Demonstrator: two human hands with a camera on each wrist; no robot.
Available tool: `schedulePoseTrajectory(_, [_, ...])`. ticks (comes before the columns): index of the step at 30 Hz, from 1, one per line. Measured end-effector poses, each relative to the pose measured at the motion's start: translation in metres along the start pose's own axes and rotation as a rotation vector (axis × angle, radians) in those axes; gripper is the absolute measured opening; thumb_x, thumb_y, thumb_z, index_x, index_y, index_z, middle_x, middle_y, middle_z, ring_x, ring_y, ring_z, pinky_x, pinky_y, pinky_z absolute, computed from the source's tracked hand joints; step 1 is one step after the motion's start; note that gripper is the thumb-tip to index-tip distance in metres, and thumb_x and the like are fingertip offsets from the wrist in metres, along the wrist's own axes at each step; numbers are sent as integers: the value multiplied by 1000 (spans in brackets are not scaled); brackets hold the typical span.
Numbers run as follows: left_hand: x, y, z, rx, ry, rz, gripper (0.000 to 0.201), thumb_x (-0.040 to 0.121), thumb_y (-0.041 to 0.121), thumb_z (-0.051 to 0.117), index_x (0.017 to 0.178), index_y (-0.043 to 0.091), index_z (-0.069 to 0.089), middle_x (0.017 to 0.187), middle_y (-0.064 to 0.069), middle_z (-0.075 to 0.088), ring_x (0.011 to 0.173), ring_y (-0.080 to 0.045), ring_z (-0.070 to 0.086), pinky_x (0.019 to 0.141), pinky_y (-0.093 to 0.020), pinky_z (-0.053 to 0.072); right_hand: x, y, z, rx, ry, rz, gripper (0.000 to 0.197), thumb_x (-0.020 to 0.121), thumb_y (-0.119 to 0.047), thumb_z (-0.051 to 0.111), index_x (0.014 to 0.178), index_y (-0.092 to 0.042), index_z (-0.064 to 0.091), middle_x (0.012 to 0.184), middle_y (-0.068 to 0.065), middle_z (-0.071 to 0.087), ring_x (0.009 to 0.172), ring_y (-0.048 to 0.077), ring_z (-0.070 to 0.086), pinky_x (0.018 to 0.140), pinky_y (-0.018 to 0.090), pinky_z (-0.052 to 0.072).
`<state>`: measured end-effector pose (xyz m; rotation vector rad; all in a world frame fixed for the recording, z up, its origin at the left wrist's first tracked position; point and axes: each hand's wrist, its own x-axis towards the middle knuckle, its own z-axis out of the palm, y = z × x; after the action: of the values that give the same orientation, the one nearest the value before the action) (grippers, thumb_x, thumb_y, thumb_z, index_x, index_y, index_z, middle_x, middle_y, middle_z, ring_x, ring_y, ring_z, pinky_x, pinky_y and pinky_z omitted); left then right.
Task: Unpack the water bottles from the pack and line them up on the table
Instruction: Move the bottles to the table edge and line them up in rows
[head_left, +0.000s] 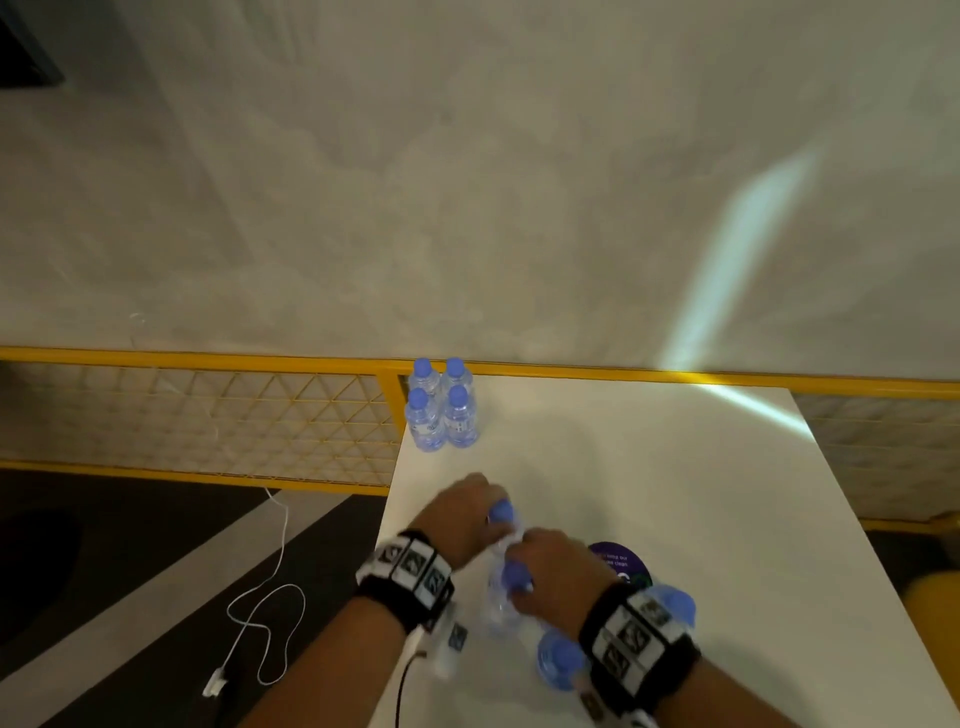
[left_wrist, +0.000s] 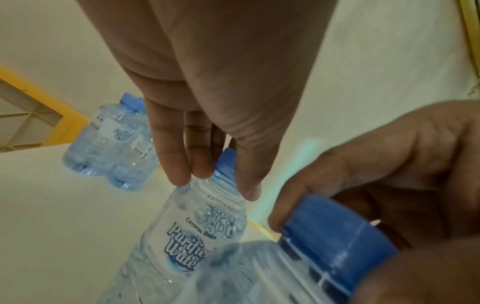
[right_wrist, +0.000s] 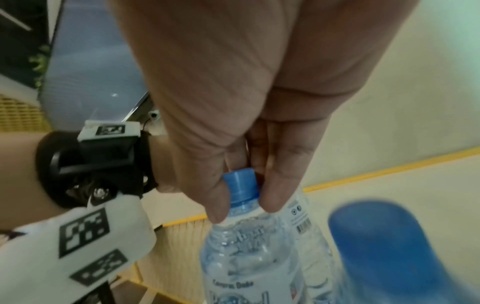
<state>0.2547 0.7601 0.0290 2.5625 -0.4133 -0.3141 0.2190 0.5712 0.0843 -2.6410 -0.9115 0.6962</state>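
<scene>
Several clear water bottles (head_left: 441, 410) with blue caps stand grouped at the table's far left corner. Near the front edge, my left hand (head_left: 485, 514) pinches the neck of one bottle (left_wrist: 187, 232) just under its blue cap (left_wrist: 226, 162). Right beside it, my right hand (head_left: 522, 574) grips the cap (right_wrist: 240, 185) of a second bottle (right_wrist: 249, 257) with thumb and fingers. Two more blue-capped bottles (head_left: 561, 660) sit under my right wrist, partly hidden. Whether plastic wrap still holds these near bottles together is not clear.
The white table (head_left: 649, 493) ends at its left edge close to my left wrist. A yellow mesh railing (head_left: 208, 415) runs behind and to the left. A white cable (head_left: 270, 613) lies on the floor. A round purple sticker (head_left: 618, 561) is on the table by my right hand.
</scene>
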Motion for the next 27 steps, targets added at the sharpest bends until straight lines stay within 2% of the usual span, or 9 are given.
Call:
schedulePoseTrajectory(1, [12,-2,-11,10,26,-2,50,85,56,60,112,15,66,103,-7,58,99,-23,54,82,-29,35,8,4,-10,-15,32,10,25,81,-28,61,99,-10,65,102,11,62,92,29,61,77,36,50])
schedulePoseTrajectory(3, [39,-5,-33,58,105,-13,37,91,48,64,115,20,66,105,-4,60,102,-26,57,89,-38,45,27,13,-32,0,107,45,28,81,-31,63,100,-11,66,101,12,62,92,30,60,76,34,48])
schedulePoseTrajectory(5, [70,-13,-50,107,169,-42,32,94,47,64,115,22,66,106,-4,63,104,-27,58,89,-46,50,49,24,-45,32,183,82,27,80,-32,65,99,-12,67,100,11,62,91,30,61,72,31,45])
schedulePoseTrajectory(8, [113,-23,-66,170,217,-85,33,95,50,62,114,23,66,109,-5,63,104,-31,57,87,-51,52,84,43,-56,112,244,162,28,79,-34,70,100,-15,66,97,6,59,84,25,60,69,27,39])
schedulePoseTrajectory(11, [148,-33,-72,203,256,-131,34,97,45,63,120,21,65,116,-8,62,110,-32,57,89,-50,51,118,61,-62,131,273,223,29,80,-32,69,102,-14,66,103,8,60,92,28,63,70,28,41])
schedulePoseTrajectory(16, [179,-52,-51,292,299,-236,28,96,39,57,121,27,64,119,0,61,115,-30,56,101,-48,40,161,84,-56,136,279,307,25,89,-25,60,109,-10,63,112,12,59,101,30,62,82,32,47])
schedulePoseTrajectory(19, [184,-67,-37,299,323,-302,27,99,41,54,123,31,60,122,5,61,120,-25,55,111,-56,32,181,92,-50,140,287,294,25,93,-20,54,115,-8,59,116,14,55,103,33,59,88,36,48])
schedulePoseTrajectory(21, [188,-73,-32,317,321,-325,33,101,43,53,132,31,58,127,7,61,125,-22,53,115,-58,27,197,98,-49,152,315,283,26,93,-20,54,115,-9,59,115,13,55,101,32,60,89,38,50])
schedulePoseTrajectory(27, [203,-82,-36,365,301,-288,36,104,38,53,139,33,55,139,9,58,144,-21,39,117,-72,8,232,99,-56,165,350,254,29,94,-22,51,119,-8,58,113,13,60,103,30,61,87,35,48])
